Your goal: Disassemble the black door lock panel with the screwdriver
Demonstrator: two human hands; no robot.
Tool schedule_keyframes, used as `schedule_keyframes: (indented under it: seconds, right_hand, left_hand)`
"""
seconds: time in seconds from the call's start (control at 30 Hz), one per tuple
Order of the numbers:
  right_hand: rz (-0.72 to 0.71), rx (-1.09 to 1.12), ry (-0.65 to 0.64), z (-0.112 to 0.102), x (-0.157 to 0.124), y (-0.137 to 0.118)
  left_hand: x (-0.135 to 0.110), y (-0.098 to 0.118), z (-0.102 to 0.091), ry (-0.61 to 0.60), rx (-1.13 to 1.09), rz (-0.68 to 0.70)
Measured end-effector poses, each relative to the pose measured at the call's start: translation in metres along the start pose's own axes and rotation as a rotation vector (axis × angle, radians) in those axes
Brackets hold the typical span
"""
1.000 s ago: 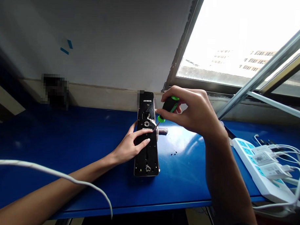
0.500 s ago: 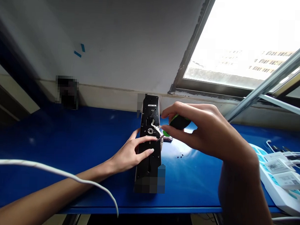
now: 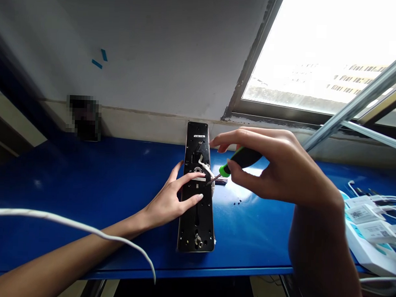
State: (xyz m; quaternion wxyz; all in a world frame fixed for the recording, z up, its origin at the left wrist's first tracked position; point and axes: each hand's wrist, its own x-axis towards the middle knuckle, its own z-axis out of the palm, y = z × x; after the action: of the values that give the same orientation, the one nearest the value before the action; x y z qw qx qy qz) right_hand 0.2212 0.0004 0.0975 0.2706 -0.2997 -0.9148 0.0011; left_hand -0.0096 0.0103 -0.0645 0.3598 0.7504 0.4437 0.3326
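Observation:
A long black metal panel (image 3: 203, 222), with holes, a white label and a bundle of wires (image 3: 207, 168) coming out of it, lies lengthwise on the blue table. My left hand (image 3: 175, 197) rests across its middle, fingers spread, thumb and fingertips on the surface. In my right hand (image 3: 259, 161) is a screwdriver (image 3: 226, 169) with a black and green handle. Its shaft slants down to the left, and the tip meets the panel beside my left fingertips. Whether a screw sits under the tip is too small to tell.
Several tiny dark screws (image 3: 237, 202) lie on the blue table (image 3: 256, 241) right of the panel. A white power strip (image 3: 372, 254) with plugged-in adapters stands at the right. A white cable (image 3: 85, 227) hangs across the lower left. A dark pixelated object (image 3: 85, 118) is at the back left.
The fingers of my right hand have shifted on the screwdriver handle, with thumb and forefinger now further apart. The tip stays at about the same spot. My left hand remains on the panel.

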Motion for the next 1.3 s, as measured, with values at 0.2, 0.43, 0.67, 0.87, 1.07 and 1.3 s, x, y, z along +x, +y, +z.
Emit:
schedule_keyframes:
  seconds: [0.2,0.43,0.67,0.87,1.07,1.3]
  right_hand:
    - [-0.014,-0.043,0.056,0.002,0.0028,0.0029]
    - [-0.026,0.027,0.017,0.0004,0.0022,0.002]
    - [0.014,-0.007,0.036,0.0005,0.0017,0.0039]
    - [-0.011,0.017,0.018,0.001,0.0029,0.0024]
    - [-0.008,0.006,0.028,0.0015,0.0028,0.0037]
    - [-0.011,0.017,0.026,0.0014,0.0031,0.0052]
  left_hand:
    - [-0.001,0.0025,-0.0005,0.075,0.121,0.068]
    - [-0.0003,0.006,0.0027,0.055,0.147,0.156]
    - [0.0015,0.0036,0.003,0.067,0.144,0.159]
    - [0.0018,0.0039,0.0027,0.07,0.172,0.16]
    - [0.003,0.0047,0.0021,0.071,0.185,0.161]
    - [0.0027,0.0048,0.0019,0.077,0.209,0.174]
